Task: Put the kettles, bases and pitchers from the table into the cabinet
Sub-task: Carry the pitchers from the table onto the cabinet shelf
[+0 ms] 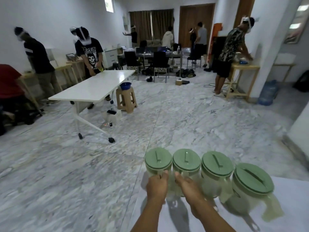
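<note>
**4 pitchers lined up at table edge**

4 green-lidded pitchers are standing in a row on the white table (292, 195). Left hand (157, 186) is gripping the handle of the leftmost pitcher (158, 162); right hand (189, 185) is closing on the 2nd pitcher (186, 162). Other 2 are sitting untouched.

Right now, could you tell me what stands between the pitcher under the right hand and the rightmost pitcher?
One more green-lidded pitcher stands between the right hand's pitcher and the rightmost pitcher, as the head view shows. The right hand grips its own.
</note>
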`<state>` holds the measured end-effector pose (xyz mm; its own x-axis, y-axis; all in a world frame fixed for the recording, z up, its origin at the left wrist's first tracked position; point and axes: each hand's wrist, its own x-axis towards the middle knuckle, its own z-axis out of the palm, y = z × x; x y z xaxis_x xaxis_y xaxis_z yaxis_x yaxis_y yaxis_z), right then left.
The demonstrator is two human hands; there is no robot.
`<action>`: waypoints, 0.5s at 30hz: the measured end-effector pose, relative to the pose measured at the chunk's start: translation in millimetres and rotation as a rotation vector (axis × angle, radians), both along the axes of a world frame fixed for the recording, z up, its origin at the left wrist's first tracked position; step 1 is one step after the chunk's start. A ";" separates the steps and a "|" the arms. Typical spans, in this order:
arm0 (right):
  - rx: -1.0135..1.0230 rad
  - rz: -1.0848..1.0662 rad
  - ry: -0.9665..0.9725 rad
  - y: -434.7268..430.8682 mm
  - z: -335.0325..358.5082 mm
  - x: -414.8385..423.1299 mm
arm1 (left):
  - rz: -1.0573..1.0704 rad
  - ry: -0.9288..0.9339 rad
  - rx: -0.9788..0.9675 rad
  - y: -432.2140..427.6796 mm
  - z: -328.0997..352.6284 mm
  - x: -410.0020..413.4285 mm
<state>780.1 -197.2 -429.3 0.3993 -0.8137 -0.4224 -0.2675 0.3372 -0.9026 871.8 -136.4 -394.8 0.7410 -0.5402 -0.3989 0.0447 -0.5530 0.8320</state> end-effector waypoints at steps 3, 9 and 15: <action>-0.053 -0.095 0.028 13.3 11.4 13.7 | 0.018 0.006 -0.067 4.8 15.5 13.6; -0.024 -0.475 -0.112 67.1 76.1 27.2 | -0.004 0.069 -0.286 49.7 82.7 59.6; -0.213 -0.732 -0.125 112.3 173.4 -12.7 | -0.252 0.021 -0.443 86.3 179.4 57.3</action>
